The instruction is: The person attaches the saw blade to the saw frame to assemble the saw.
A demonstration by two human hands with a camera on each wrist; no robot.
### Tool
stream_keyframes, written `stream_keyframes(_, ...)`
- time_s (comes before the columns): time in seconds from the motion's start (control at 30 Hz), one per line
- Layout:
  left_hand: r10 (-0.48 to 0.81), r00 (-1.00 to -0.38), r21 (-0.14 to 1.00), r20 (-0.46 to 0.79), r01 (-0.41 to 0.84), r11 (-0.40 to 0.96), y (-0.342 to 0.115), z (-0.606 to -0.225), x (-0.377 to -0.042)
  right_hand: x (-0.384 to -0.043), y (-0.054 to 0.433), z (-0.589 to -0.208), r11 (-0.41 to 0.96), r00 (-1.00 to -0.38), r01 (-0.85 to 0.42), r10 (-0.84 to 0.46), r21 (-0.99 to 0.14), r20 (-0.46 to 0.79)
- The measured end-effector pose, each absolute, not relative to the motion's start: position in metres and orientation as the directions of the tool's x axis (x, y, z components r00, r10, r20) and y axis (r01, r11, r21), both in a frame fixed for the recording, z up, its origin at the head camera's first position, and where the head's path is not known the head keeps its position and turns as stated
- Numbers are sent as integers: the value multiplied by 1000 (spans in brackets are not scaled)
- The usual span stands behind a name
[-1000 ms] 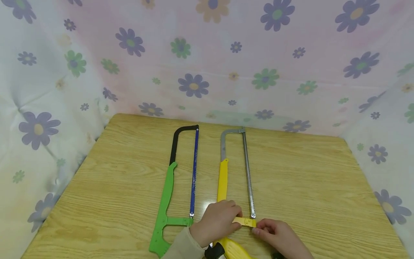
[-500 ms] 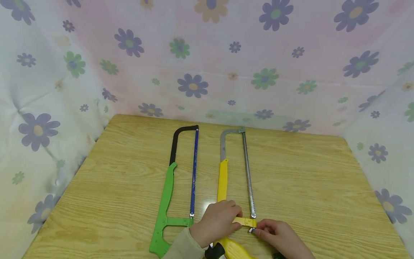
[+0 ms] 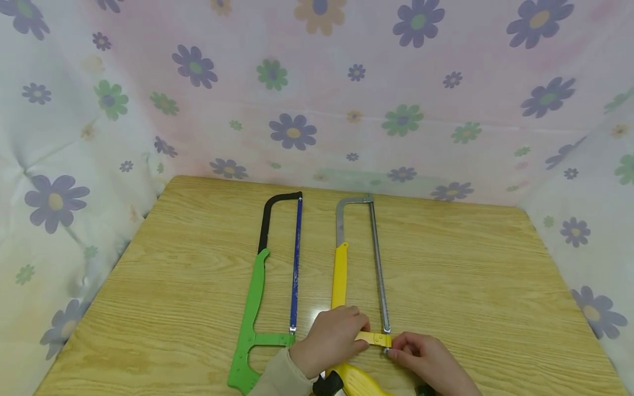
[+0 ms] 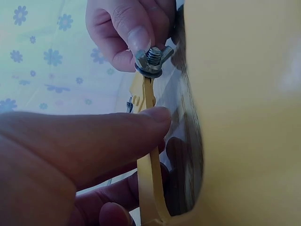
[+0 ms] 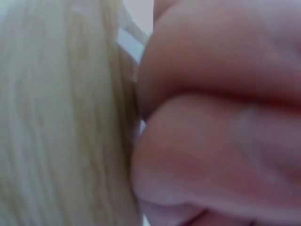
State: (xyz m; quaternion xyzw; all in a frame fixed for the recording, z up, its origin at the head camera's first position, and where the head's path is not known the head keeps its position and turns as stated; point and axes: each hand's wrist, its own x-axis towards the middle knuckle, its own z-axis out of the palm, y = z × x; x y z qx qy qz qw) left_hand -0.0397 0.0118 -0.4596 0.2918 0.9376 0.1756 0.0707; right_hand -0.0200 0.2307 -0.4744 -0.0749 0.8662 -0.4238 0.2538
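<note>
A yellow-handled hacksaw (image 3: 339, 275) with a grey frame and grey blade lies on the wooden table. My left hand (image 3: 337, 335) grips its yellow crosspiece (image 3: 375, 338), thumb on one side and fingers on the other in the left wrist view. At the crosspiece's end sits a metal wing nut (image 4: 153, 63) on a threaded bolt. My right hand (image 3: 427, 357) pinches this wing nut, its thumb against one wing. The right wrist view shows mostly blurred fingers (image 5: 188, 150); the nut is hidden there.
Left of the yellow saw, a green-handled hacksaw (image 3: 252, 297) with a black frame and blue blade lies parallel to it. A flowered cloth (image 3: 327, 82) hangs behind and beside the table (image 3: 460, 264). The left sleeve overlaps the green saw's lower end.
The wing nut, hidden a second ago, came into view beside my right fingertips and now shows at a different angle. Both hands and saws stay in place.
</note>
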Motion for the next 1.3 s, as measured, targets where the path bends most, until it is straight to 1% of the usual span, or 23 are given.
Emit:
stream_keyframes(0.47,563,-826,363,-18,520,774,11,-461,-39,-20,227,-473,655,-860,55,-353,-754,-369)
stream_keyframes(0.7,570,-822,371,-21,523,768,10,-459,-40,-20,226,-473,652,-861,97,-324,-752,-392)
stream_keyframes(1.0,577,-817,368,-12,533,762,10,-460,-41,-20,226,-473,663,-875,90,-304,-743,-377)
stream_keyframes(1.3,573,-819,366,-11,530,765,12,-461,-39,-18,227,-473,660,-869,111,-299,-743,-395)
